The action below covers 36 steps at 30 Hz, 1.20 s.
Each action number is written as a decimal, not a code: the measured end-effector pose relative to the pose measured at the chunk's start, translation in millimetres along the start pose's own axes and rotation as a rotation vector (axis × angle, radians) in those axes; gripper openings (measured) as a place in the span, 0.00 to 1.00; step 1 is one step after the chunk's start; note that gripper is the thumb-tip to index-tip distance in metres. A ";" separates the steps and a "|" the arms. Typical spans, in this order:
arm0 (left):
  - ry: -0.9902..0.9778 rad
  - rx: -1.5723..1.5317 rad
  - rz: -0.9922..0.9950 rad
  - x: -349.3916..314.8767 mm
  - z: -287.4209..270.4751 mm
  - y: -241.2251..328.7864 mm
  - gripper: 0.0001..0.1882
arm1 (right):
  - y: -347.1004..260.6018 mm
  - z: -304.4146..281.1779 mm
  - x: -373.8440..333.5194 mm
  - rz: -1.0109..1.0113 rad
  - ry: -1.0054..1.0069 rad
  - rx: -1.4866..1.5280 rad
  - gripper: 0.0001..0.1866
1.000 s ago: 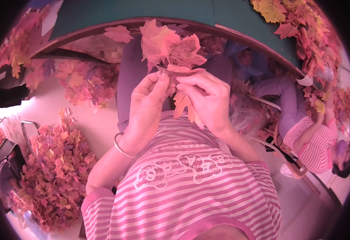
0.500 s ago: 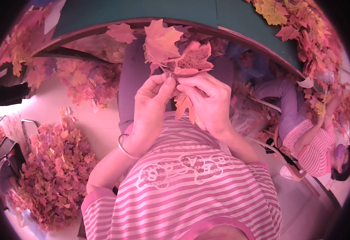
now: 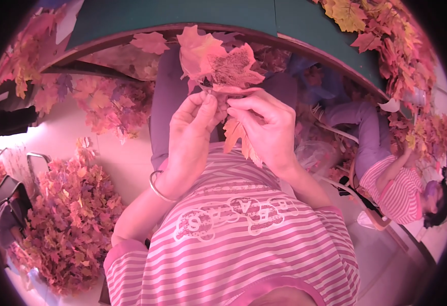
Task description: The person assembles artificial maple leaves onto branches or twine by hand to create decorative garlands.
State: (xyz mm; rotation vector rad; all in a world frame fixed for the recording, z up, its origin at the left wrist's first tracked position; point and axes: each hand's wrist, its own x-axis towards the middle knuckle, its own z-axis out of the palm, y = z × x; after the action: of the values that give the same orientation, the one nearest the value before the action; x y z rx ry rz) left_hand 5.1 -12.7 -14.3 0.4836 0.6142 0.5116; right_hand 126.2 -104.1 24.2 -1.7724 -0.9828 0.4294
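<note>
In front of my lap both hands are closed around artificial maple leaves. My left hand, with a bangle on the wrist, pinches the thin stem end below a pink-orange maple leaf and a darker, speckled leaf. Close beside it, my right hand has its thumb and forefinger pressed together just under the speckled leaf. From under its curled fingers hangs an orange maple leaf, partly covered by the hand. The exact spot where the stems meet is hidden by my fingertips.
A green-topped table with a dark edge curves beyond my knees. A big heap of leaves lies at the left; more leaf bunches hang over the table's right side. At the right, a seated co-worker handles leaves.
The upper leaves have swung left and turned, so the speckled one now overlaps the pink-orange one. My left fingertips have shifted slightly left, away from the right. The co-worker's head and arms have moved.
</note>
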 end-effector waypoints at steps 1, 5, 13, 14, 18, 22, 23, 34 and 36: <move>0.001 0.001 0.001 0.1 -0.4 0.9 0.05 | -0.6 0.0 0.2 0.003 -0.019 -0.020 0.10; -0.003 0.016 0.007 1.6 -0.4 2.5 0.05 | 2.0 2.9 1.0 -0.009 0.000 0.015 0.10; 0.012 0.093 0.064 2.5 -0.5 0.0 0.07 | 1.2 3.3 3.1 0.000 -0.022 -0.023 0.09; 0.003 0.101 0.046 1.7 0.2 -0.3 0.06 | 1.1 3.3 2.5 -0.005 -0.019 -0.023 0.09; 0.043 0.117 -0.080 1.7 2.5 -6.6 0.05 | 11.8 -0.8 0.4 -0.053 -0.040 -0.167 0.09; 0.071 0.086 -0.107 4.8 4.1 -3.8 0.07 | 13.3 -1.8 6.5 -0.053 -0.084 -0.127 0.08; 0.071 0.084 -0.108 4.4 4.2 -3.2 0.07 | 12.8 -1.4 7.3 -0.069 -0.092 -0.113 0.08; -0.030 -0.227 -0.299 16.3 -9.2 -3.6 0.04 | 20.1 4.2 13.1 0.323 -0.066 0.318 0.07; -0.072 -0.229 -0.269 16.8 -8.8 -8.1 0.04 | 22.8 9.2 10.2 0.273 -0.033 0.282 0.06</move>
State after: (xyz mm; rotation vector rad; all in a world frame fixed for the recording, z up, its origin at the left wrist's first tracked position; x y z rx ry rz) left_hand 13.7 -6.9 -32.2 0.1973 0.5339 0.3023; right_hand 135.7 -93.9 1.5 -1.6486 -0.6659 0.7350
